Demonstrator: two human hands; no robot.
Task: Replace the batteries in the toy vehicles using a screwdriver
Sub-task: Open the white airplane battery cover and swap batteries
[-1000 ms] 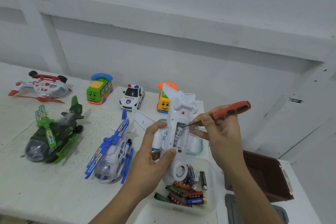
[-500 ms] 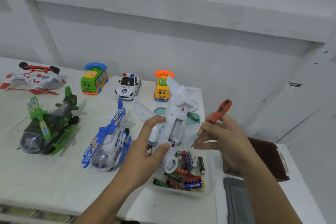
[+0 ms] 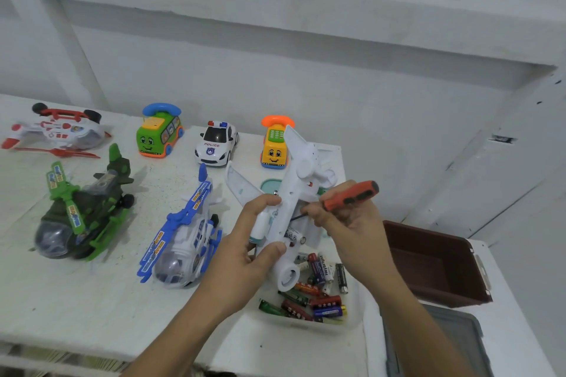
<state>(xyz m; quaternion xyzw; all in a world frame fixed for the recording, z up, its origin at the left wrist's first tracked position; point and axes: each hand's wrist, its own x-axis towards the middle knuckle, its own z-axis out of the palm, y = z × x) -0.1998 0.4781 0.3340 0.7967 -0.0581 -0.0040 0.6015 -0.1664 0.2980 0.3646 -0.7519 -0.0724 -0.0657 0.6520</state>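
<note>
Gripping the white toy airplane point(image 3: 289, 205) round its fuselage, the left hand point(image 3: 249, 252) holds it above a clear tub point(image 3: 306, 324) of batteries point(image 3: 320, 297) on the tabletop point(image 3: 76, 300). The right hand point(image 3: 349, 223) pinches an orange-handled screwdriver point(image 3: 352, 196), its tip at the plane's underside.

White-painted wall point(image 3: 306, 92) with a heavy horizontal beam point(image 3: 275, 15) and an upright post point(image 3: 78, 55), scuffed, speckled white bench point(image 3: 61, 309) standing against it, second white surface point(image 3: 514, 330) just beside on the right, flat even light.
</note>
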